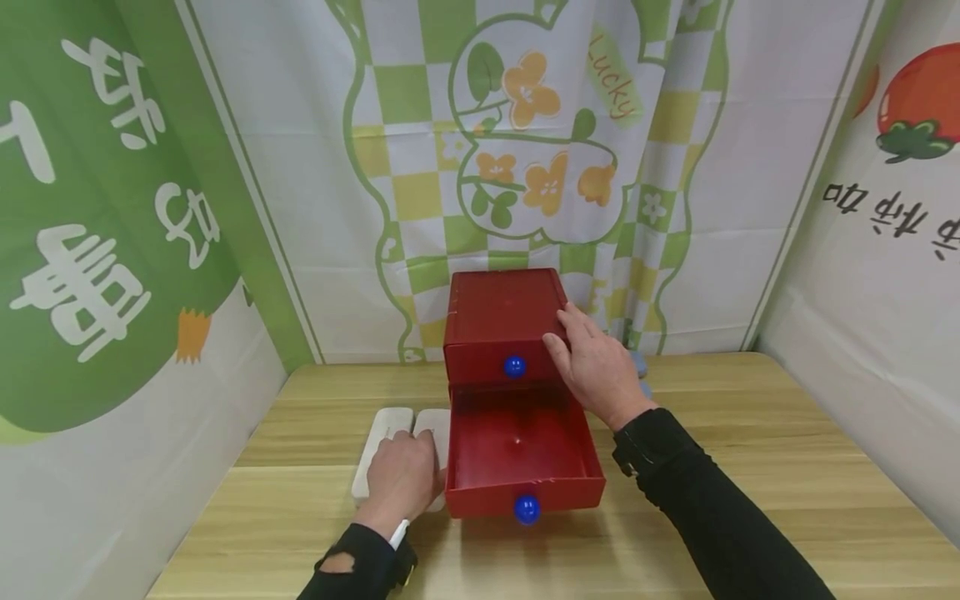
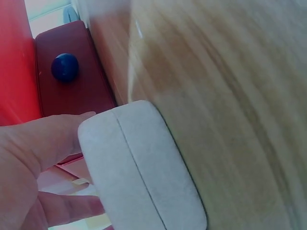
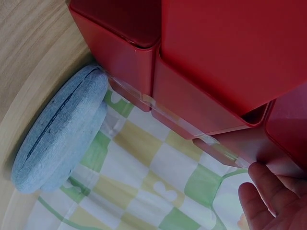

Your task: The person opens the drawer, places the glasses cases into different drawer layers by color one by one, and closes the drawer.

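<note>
A red drawer chest [image 1: 506,304] stands at the back of the table, its open drawer [image 1: 487,498] pulled toward me and bare inside. To its left, two white glasses cases lie side by side. My left hand [image 1: 401,477] grips the right-hand white glasses case [image 2: 136,165], thumb on one side and fingers on the other. The other white glasses case [image 1: 385,427] lies just left of that hand. My right hand [image 1: 600,367] rests with extended fingers against the upper right side of the chest.
Behind the chest on the right lie blue cases, one clearly visible blue case [image 3: 62,127] with a dark seam. A lower drawer with a blue knob [image 2: 64,67] sits closed under the pulled-out one. Printed curtains [image 1: 315,208] enclose the wooden table [image 1: 750,475] at the back and sides.
</note>
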### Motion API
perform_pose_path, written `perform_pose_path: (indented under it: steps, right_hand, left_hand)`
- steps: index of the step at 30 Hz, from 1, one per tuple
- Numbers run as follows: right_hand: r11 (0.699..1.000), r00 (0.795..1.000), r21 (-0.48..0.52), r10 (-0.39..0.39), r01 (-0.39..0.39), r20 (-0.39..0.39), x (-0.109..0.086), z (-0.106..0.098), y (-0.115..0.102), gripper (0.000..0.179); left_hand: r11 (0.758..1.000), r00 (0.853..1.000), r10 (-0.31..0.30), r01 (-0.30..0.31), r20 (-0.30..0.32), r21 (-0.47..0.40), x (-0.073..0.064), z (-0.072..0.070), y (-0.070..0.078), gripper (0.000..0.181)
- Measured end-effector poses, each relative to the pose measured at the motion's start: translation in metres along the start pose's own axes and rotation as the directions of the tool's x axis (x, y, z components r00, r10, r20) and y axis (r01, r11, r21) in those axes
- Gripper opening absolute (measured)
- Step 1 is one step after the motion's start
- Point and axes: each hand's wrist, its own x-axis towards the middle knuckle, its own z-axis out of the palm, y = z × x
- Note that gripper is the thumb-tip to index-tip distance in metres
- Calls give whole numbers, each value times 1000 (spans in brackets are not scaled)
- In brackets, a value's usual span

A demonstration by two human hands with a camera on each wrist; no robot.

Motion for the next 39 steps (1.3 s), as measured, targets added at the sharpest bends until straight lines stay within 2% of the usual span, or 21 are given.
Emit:
perform_pose_path:
  steps: [4,18,24,31,39]
  right_hand:
    - [1000,1000,-4,-2,2,-7,0,1,0,61]
    - [1000,1000,-4,-13,13,-26,1,0,-1,60]
    - [1000,1000,1,-14,14,-23,2,0,2,61]
    - [1000,999,2,-15,15,-28,0,0,0,60]
    - [1000,1000,16,3,-3,-9,0,1,-1,61]
  left_hand:
    - [1000,1000,-4,4,11,-9,-1,-2,1,32]
    - [995,990,-86,91,109,-38,-1,-6,4,35]
    - [995,991,-83,88,103,-41,1,-7,4,36]
    - [995,984,-93,99,154,-31,1,-3,3,30]
    - [994,982,-103,105,158,-6,2,0,2,34]
